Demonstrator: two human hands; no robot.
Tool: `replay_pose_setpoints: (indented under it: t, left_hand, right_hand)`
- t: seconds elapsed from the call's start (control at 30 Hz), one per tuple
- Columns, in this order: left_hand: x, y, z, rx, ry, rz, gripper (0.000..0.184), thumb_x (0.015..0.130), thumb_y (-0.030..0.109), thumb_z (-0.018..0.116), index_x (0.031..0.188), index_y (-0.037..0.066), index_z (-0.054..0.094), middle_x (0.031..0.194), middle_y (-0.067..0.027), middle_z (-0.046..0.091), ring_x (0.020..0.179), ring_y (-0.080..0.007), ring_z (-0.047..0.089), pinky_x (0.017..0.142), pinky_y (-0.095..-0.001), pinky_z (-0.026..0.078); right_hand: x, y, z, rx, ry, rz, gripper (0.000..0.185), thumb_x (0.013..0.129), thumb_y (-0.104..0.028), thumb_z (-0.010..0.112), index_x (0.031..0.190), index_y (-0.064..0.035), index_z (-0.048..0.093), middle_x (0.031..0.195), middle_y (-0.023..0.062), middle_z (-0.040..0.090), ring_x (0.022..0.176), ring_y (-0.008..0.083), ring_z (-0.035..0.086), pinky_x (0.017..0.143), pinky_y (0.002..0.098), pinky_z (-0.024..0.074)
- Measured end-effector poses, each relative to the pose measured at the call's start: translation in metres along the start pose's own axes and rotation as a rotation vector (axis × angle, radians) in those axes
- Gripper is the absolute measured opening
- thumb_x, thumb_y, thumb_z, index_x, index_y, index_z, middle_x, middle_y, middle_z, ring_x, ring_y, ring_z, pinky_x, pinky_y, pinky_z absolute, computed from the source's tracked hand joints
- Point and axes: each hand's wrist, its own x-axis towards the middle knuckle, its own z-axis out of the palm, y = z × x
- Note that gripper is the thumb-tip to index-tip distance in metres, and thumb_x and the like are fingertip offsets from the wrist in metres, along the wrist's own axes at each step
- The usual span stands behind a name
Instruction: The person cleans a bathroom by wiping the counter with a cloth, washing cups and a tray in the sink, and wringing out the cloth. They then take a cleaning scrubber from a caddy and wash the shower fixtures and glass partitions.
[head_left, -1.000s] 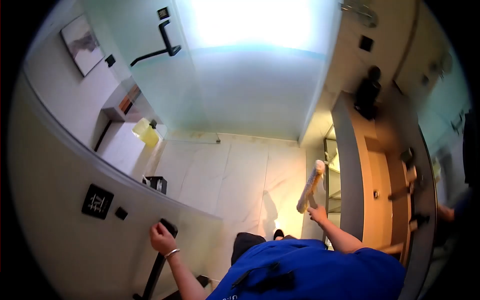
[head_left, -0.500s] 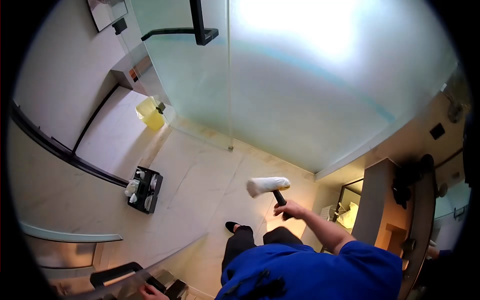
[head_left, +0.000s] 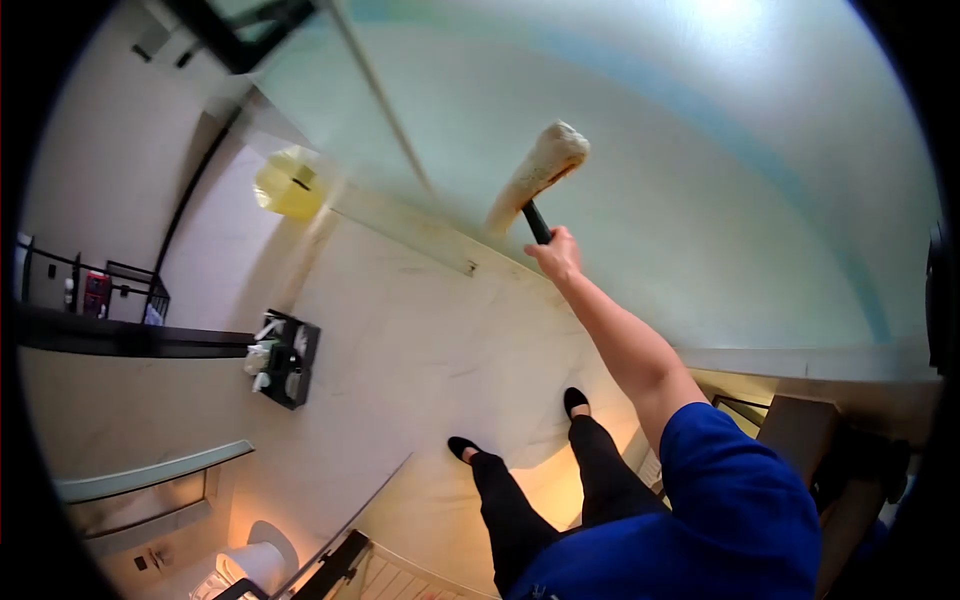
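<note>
My right hand [head_left: 556,252] is closed around the black handle of a window washer [head_left: 545,165], which has a long white fabric sleeve with brownish marks along one edge. The arm is stretched forward, and the washer is tilted in front of the large frosted glass panel [head_left: 700,230]. Whether the sleeve presses on the glass or is just short of it, I cannot tell. My left hand is out of view.
A black caddy [head_left: 290,360] with bottles and cloths stands on the pale tiled floor [head_left: 390,330]. Behind the glass edge sits a yellow-lined bin [head_left: 290,185]. A toilet [head_left: 252,565] is at lower left, a dark cabinet [head_left: 800,430] at right.
My right hand has raised the washer forward and up to the glass, and its sleeve has turned from nearly level to slanted. My left hand, earlier by a door handle at lower left, has left view.
</note>
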Motion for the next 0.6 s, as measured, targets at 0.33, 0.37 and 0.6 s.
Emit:
replay_pose_setpoints:
  t: [0.33, 0.37, 0.6]
  left_hand:
    - [-0.056, -0.024, 0.183, 0.395, -0.863, -0.299, 0.025, 0.082, 0.018, 0.055, 0.101, 0.003, 0.055, 0.089, -0.0081, 0.059, 0.079, -0.0176, 0.056, 0.072, -0.0290, 0.046]
    - [-0.062, -0.029, 0.186, 0.398, -0.865, -0.317, 0.025, 0.082, 0.018, 0.055, 0.101, 0.003, 0.055, 0.089, -0.0081, 0.059, 0.079, -0.0176, 0.056, 0.072, -0.0290, 0.046]
    - [-0.102, 0.009, 0.200, 0.608, -0.739, -0.082, 0.015, 0.079, 0.018, 0.056, 0.086, 0.004, 0.056, 0.076, -0.0110, 0.057, 0.071, -0.0214, 0.055, 0.067, -0.0325, 0.045]
  right_hand:
    - [-0.084, 0.413, -0.231, -0.674, 0.192, 0.592, 0.031, 0.061, -0.026, 0.069, 0.082, -0.0056, 0.060, 0.073, 0.0125, 0.062, 0.069, 0.0296, 0.060, 0.063, 0.0369, 0.0466]
    - [-0.075, 0.421, -0.216, -0.676, 0.187, 0.592, 0.034, 0.061, -0.028, 0.069, 0.083, -0.0050, 0.059, 0.075, 0.0135, 0.062, 0.072, 0.0305, 0.060, 0.064, 0.0376, 0.0464]
    - [0.103, 0.298, 0.082, -0.373, -0.300, 0.097, 0.037, 0.064, -0.033, 0.066, 0.086, -0.0044, 0.056, 0.078, 0.0143, 0.060, 0.073, 0.0289, 0.057, 0.063, 0.0384, 0.0433]
